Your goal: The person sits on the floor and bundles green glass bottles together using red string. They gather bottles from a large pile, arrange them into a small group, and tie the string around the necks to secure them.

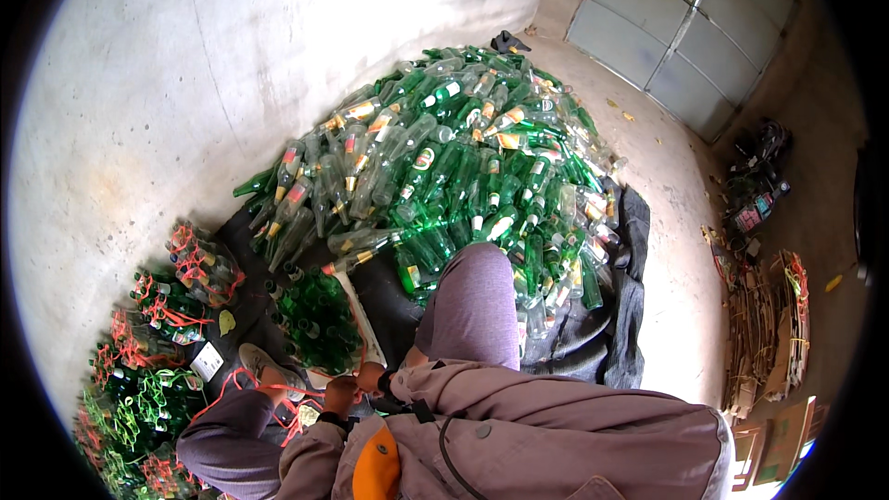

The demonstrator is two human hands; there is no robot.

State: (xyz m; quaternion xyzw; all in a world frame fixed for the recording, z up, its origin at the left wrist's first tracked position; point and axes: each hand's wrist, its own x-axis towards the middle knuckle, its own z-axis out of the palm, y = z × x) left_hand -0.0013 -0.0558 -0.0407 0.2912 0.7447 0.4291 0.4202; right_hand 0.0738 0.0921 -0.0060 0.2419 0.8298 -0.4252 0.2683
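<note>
At the near edge of a stack of green glass bottles [319, 322], my two hands are close together. My left hand [340, 395] is closed on red twine [239, 381], which runs from there over my left leg. My right hand [370, 377] is closed beside it on the same twine, with a strand passing up near the stack's right side. The bottles stand packed together against a white board [368, 324]. The fingertips are small and partly hidden, so the exact grip does not show.
A large heap of loose green and clear bottles [444, 167] lies ahead on a black sheet [630, 296]. Bottle bundles tied with red string [199, 264] line the left wall. Flattened cardboard [764, 333] stands at the right, and a grey metal door [681, 28] is beyond.
</note>
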